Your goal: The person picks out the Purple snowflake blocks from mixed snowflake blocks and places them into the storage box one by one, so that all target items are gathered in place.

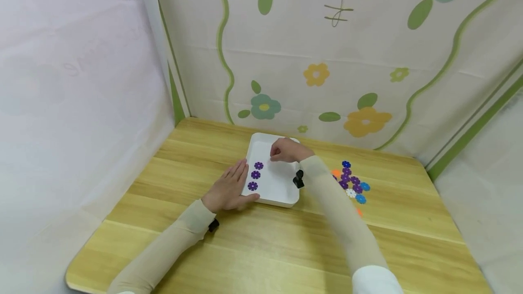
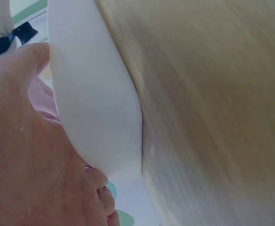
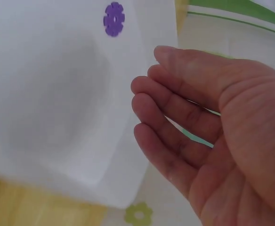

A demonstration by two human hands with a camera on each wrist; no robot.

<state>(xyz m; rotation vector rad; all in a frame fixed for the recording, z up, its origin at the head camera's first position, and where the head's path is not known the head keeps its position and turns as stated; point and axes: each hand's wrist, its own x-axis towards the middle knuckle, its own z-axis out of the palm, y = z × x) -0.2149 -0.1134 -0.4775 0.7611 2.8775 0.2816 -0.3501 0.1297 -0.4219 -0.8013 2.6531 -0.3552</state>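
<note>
A shallow white tray [image 1: 274, 184] lies on the table with three purple notched plastic discs, snowflake-shaped, in a row along its left side; the near one [image 1: 253, 186], the middle one [image 1: 255, 174] and the far one [image 1: 259, 165]. My left hand [image 1: 230, 188] rests against the tray's left front corner, fingers straight and thumb along the front rim. Over the far part of the tray hovers my right hand [image 1: 288, 149]. In the right wrist view its fingers [image 3: 156, 106] are loosely bent, thumb close to the index finger, with nothing visible between them.
To the tray's right lies a loose pile of similar discs: several purple ones [image 1: 344, 179], blue ones [image 1: 361, 198], a white one [image 1: 351, 193] and orange ones [image 1: 336, 173]. The right forearm passes in front of part of it. A flower-printed cloth [image 1: 286, 49] hangs behind the wooden table [image 1: 245, 253].
</note>
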